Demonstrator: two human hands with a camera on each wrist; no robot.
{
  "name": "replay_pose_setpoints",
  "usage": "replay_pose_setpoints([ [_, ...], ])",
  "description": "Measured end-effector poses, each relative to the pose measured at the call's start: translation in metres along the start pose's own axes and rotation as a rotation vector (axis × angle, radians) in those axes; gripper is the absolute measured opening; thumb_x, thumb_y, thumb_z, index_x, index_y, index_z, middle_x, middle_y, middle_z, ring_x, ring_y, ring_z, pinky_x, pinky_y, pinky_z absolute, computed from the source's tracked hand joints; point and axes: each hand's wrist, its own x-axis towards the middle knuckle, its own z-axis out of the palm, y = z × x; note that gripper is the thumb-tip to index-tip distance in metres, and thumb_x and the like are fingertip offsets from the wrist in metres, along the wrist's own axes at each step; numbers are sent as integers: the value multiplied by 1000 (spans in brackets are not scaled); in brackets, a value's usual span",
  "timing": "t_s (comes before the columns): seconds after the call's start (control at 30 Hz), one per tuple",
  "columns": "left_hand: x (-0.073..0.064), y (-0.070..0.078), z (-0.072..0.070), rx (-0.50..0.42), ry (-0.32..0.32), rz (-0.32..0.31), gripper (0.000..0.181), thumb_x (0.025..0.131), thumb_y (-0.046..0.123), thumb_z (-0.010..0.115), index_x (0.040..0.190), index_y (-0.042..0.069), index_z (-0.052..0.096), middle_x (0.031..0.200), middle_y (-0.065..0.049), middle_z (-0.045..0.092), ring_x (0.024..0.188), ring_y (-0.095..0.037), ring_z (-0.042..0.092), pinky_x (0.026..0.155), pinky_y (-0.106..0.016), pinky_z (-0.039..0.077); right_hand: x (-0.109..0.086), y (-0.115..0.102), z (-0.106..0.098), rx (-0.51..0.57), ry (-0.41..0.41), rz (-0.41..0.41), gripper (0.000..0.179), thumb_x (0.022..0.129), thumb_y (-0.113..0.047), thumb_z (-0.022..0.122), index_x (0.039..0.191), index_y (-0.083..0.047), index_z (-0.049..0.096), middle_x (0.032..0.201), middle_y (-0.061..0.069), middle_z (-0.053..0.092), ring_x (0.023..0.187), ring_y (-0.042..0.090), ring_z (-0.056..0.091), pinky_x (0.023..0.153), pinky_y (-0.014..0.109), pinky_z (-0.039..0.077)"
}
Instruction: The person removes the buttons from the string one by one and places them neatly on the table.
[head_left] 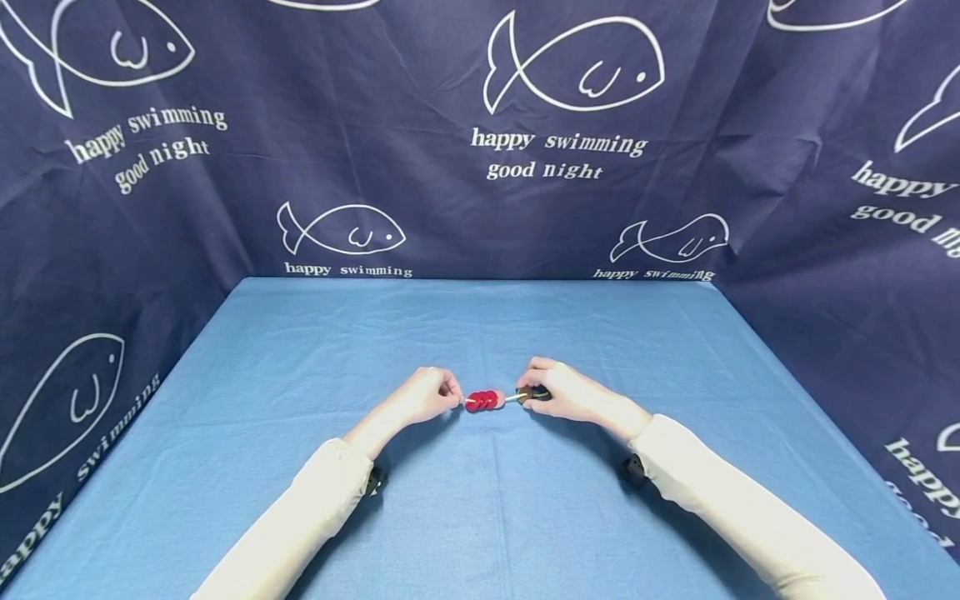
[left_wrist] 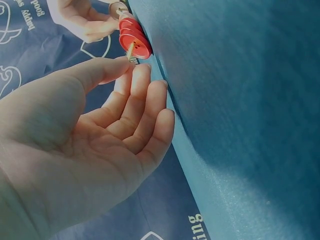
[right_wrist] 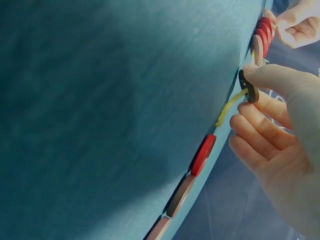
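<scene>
My left hand [head_left: 431, 393] pinches one end of a yellow cord [left_wrist: 131, 51] between thumb and index finger; the other fingers are loosely bent. Several red buttons [head_left: 482, 401] sit stacked on the cord just beyond those fingertips, with a pale pink button [right_wrist: 257, 49] behind them. My right hand [head_left: 566, 392] holds a dark button [right_wrist: 248, 87] between thumb and index finger. The cord runs into the dark button, and its loose yellow tail [right_wrist: 227, 109] comes out on the other side, as the right wrist view shows. The strand stretches between both hands, low over the blue cloth.
Near my right hand, a loose red button [right_wrist: 203, 155], a brown button [right_wrist: 181, 195] and a pinkish button [right_wrist: 159, 229] lie in a row on the cloth. The blue tablecloth [head_left: 480, 517] ends at a dark blue fish-print curtain [head_left: 450, 100] at the back and sides.
</scene>
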Motion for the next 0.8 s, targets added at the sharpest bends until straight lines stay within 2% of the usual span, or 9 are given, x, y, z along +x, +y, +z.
replay_pose_setpoints([
  [0.43, -1, 2, -1, -4, 1, 7, 8, 85, 7, 61, 80, 7, 66, 71, -1, 63, 55, -7, 53, 53, -22, 44, -3, 2, -2, 4, 14, -10, 19, 82, -10, 68, 99, -5, 68, 85, 2, 55, 77, 16, 57, 71, 25, 47],
  [0.8, 1, 0, 1, -9, -22, -32, 7, 86, 9, 61, 81, 8, 66, 72, 0, 63, 55, -8, 53, 53, -22, 44, -7, 4, -3, 15, 11, -11, 18, 82, -9, 68, 100, -5, 68, 88, 3, 56, 78, 14, 56, 71, 25, 48],
])
